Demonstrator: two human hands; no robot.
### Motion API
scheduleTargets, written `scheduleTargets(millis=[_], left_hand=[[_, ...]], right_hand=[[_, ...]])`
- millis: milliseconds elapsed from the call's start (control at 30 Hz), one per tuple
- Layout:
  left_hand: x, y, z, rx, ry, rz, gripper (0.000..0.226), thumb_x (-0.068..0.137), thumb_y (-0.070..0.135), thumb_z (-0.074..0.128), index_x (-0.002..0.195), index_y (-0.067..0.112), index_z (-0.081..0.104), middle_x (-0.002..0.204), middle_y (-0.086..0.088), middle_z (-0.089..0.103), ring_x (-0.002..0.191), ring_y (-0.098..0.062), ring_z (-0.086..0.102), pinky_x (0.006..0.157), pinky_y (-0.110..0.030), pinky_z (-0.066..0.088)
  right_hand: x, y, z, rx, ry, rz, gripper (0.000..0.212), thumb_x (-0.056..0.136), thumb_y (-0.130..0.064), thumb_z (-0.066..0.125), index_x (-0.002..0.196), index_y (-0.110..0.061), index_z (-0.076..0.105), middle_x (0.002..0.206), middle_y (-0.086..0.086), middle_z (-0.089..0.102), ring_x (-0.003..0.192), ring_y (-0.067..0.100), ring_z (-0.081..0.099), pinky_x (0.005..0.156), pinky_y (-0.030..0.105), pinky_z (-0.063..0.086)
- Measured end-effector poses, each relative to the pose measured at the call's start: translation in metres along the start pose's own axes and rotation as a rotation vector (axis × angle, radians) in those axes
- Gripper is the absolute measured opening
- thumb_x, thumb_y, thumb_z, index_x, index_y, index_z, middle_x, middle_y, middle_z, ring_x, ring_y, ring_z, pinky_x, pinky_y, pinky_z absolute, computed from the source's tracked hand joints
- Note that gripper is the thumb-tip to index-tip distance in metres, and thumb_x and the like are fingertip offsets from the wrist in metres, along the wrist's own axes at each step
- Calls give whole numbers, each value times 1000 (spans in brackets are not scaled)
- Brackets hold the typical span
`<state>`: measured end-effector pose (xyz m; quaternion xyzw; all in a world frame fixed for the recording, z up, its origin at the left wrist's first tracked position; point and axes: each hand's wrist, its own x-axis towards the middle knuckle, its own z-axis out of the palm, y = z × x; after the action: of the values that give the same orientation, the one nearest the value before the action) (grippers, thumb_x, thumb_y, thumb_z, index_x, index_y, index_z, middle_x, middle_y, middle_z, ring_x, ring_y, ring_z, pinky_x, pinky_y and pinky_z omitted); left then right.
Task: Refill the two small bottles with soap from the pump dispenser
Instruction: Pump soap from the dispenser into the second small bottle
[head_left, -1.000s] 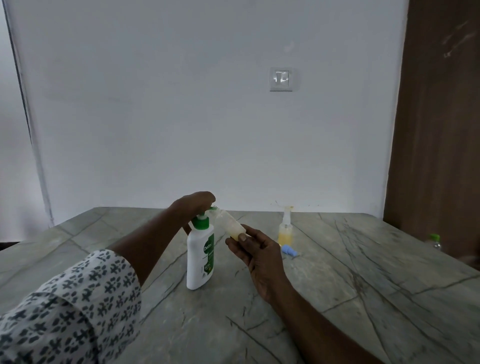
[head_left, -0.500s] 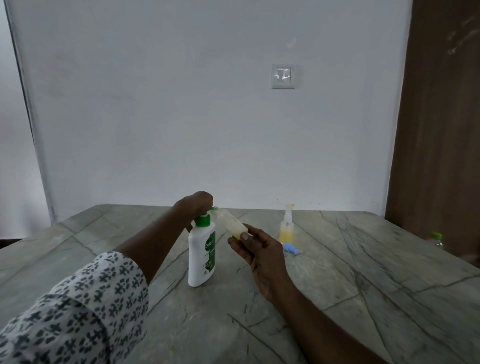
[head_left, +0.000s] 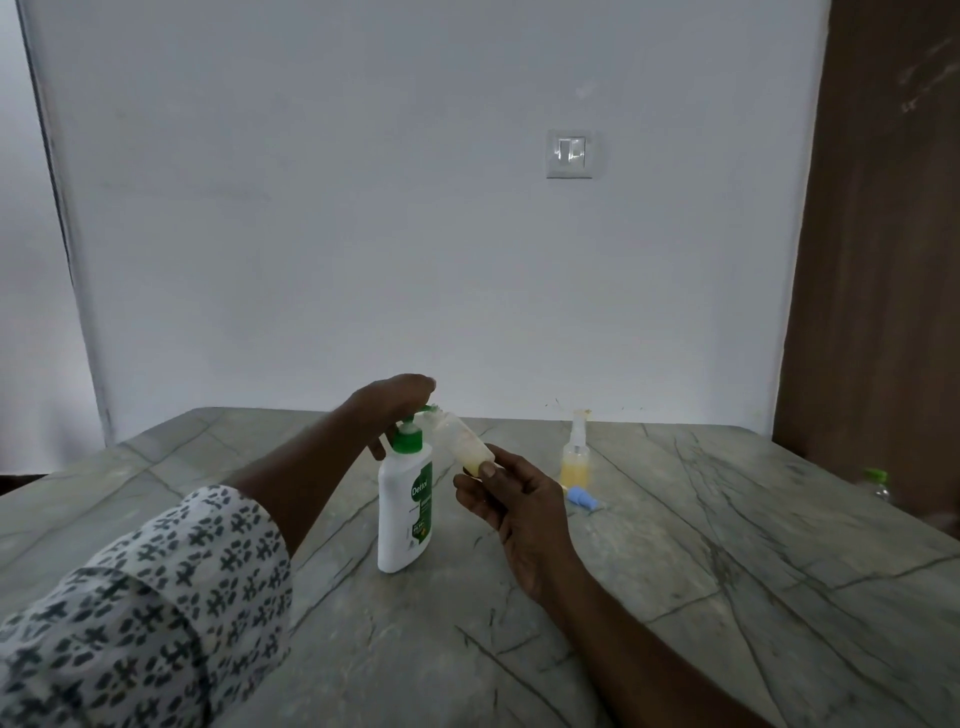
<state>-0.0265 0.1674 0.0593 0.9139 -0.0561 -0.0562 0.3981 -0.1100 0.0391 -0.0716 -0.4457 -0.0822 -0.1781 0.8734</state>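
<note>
Filling step: my right hand pinches the small bottle, tilted, mouth at the dispenser spout; my left hand lies flat on its top. Next: steady presses, mouth aligned.

Single wide-angle view from my head, facing forward and slightly down across the stone table to the white wall. My left hand and right hand lie close, low at centre; both reach in from the bottom edge.

Dim, flat, grey-blue light; faint shadows; mild wide-angle bending at edges; soft blur in near corners.
</note>
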Motion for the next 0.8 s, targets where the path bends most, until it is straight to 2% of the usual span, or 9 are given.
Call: scheduleTargets(millis=[233,400,600,700,800], left_hand=[[6,-1,6,59,23,-23,32,98,16,43,121,-4,51,121,-27,55,105,-44,60,87,-53,53],[6,-4,11,94,23,-17,21,98,9,42,110,-4,53,121,-30,55,106,-46,60,90,-52,52],[0,-5,3,5,3,-12,40,96,38,42,121,7,50,115,-19,56,98,-38,61,81,-48,56],[-1,-3,-1,-7,-8,35,47,96,48,39,128,14,45,108,-14,53,97,-37,61,84,-51,54],[-1,-2,0,-1,1,41,40,97,48,36,118,15,45,104,-14,54,93,-36,61,84,-51,54]], right_hand=[[1,1,-3,-4,12,-12,28,92,4,57,119,-1,62,99,18,74,88,31,73,76,35,61],[-1,2,-4,11,13,-10,29,91,5,57,120,3,61,95,17,75,86,31,73,74,33,61],[0,-1,-2,13,2,-13,27,91,5,56,117,1,61,95,18,75,85,31,73,74,34,61],[1,-1,-1,25,-9,-15,26,91,5,57,115,1,62,95,19,74,85,30,73,74,34,61],[0,0,-1,33,-13,-20,26,91,4,57,116,1,62,97,20,74,87,31,73,75,34,61]])
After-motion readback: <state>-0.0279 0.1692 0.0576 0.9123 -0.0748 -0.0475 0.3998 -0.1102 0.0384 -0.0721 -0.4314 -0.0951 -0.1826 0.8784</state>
